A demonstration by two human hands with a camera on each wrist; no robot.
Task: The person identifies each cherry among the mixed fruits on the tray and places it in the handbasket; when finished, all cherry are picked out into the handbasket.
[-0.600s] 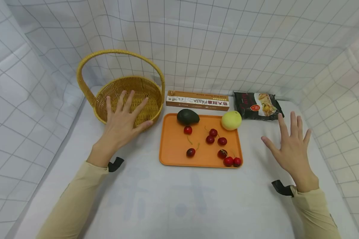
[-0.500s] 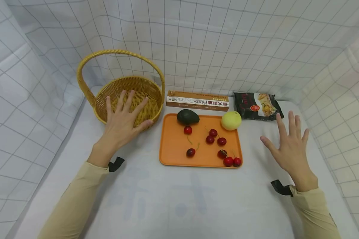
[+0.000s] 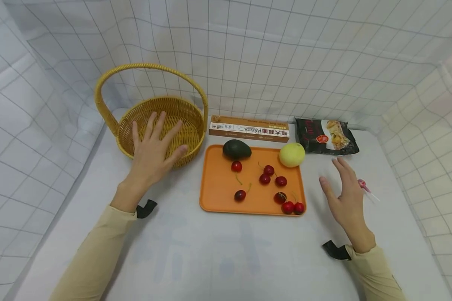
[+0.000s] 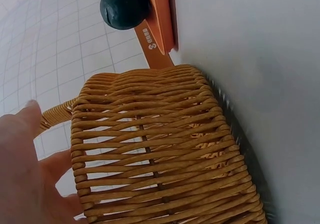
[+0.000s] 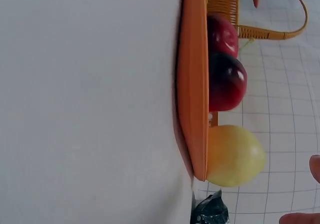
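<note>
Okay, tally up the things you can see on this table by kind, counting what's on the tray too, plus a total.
Wicker basket: 1
Orange tray: 1
Pasta box: 1
Black food packet: 1
Pink lollipop: 1
Cherries: 8
Avocado: 1
Yellow fruit: 1
Total: 15

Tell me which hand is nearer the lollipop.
Right. In the head view, the right hand is just left of the lollipop; the left hand is at the basket, far off on the other side of the tray.
</note>
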